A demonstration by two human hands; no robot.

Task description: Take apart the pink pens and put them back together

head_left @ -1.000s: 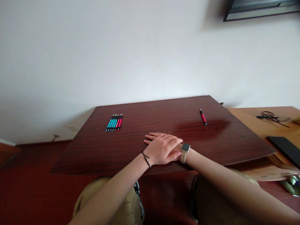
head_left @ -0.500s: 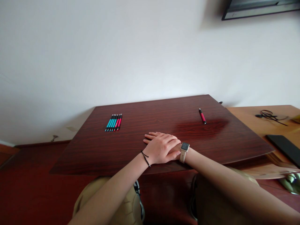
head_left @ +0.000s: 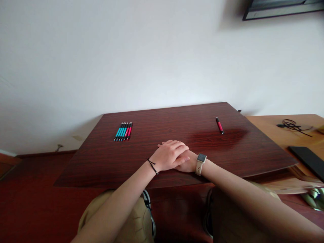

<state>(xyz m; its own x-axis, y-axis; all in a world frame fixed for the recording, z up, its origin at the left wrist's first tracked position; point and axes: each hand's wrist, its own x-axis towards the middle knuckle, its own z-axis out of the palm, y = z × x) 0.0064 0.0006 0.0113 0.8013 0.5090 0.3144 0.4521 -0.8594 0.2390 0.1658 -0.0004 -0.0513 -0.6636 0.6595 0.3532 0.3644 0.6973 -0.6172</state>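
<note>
My left hand (head_left: 168, 156), with a thin black cord bracelet, lies over the back of my right hand (head_left: 187, 165), its fingers extended and holding no object. Beneath it, my right hand rests flat near the table's front edge; most of its fingers are covered, with only a bit of fingertip peeking out at the left. A pale-strapped watch (head_left: 201, 158) sits on the right wrist. To the left, a row of several turquoise pens (head_left: 120, 131) lies beside two pink pens (head_left: 129, 131). A single pink pen (head_left: 219, 126) lies apart at the right.
The dark wood table (head_left: 162, 118) stands against a white wall. At its right is a lighter wooden table (head_left: 265, 126) with a coiled black cable (head_left: 291, 125) and a flat black object (head_left: 306, 160). A wall-mounted screen (head_left: 283, 10) hangs at upper right.
My left hand has slid slightly left and up over my right hand. The right hand's fingers, spread out before, are now mostly covered. The pens have not moved.
</note>
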